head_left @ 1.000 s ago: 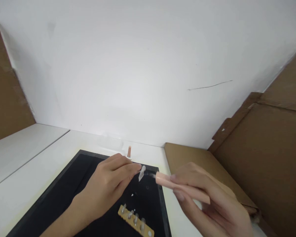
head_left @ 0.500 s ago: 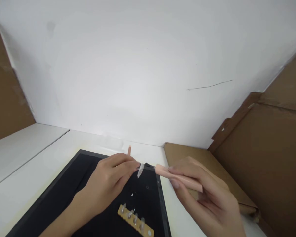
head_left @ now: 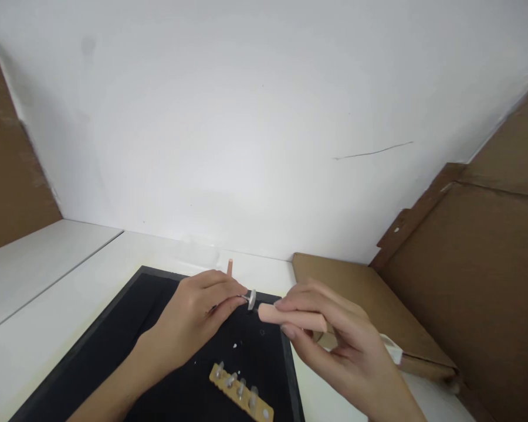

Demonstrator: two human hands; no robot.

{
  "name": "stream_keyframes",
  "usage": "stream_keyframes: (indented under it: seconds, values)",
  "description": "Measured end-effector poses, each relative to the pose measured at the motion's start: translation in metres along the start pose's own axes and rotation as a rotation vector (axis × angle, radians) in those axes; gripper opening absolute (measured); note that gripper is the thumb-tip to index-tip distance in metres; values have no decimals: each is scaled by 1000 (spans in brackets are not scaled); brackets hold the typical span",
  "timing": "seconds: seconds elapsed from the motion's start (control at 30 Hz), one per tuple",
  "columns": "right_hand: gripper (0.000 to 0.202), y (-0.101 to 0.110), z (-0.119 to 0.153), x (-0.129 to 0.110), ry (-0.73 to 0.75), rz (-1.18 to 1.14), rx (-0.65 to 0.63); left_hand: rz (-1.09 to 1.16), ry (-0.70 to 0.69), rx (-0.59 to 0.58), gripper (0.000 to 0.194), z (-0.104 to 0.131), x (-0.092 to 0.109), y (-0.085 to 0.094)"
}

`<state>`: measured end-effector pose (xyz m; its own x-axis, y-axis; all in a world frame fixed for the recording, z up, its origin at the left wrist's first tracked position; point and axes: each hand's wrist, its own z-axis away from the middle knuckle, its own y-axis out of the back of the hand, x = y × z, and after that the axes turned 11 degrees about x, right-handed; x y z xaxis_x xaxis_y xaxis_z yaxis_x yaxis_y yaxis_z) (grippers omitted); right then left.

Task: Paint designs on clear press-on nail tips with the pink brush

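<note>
My left hand is closed, pinching a thin stem that carries a translucent nail tip. My right hand grips a pale pink pen-like brush between thumb and fingers. Its front end points left, close to the nail tip; I cannot tell whether they touch. Below the hands, a yellow strip holds several clear nail tips standing up on it. Behind my left hand a slim pink stick pokes up, its lower end hidden.
A black mat with a few white specks lies on the white table. A flat cardboard piece lies to the right, with something white beside my right wrist. Cardboard panels stand at both sides, before a white wall.
My right hand has moved left with the pink brush, bringing its front end nearer the nail tip. The nail tip has turned slightly, while my left hand stays almost in place.
</note>
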<state>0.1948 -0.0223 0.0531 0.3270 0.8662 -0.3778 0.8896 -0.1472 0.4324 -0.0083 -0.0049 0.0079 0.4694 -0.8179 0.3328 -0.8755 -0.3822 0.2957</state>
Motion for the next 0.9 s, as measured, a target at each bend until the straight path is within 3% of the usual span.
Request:
stream_keyframes:
  seconds: [0.17,0.37,0.6,0.9]
  values:
    - [22,-2,1,1,-16,95,45,23,-8,-9,19,0,3,0]
    - [26,0,6,5,16,96,102,25,-18,-22,19,2,-2,0]
    - [27,1,2,-2,-24,-16,-48,54,-11,-67,16,0,1,2]
    - [29,0,3,1,10,53,-9,97,26,-108,16,3,3,1]
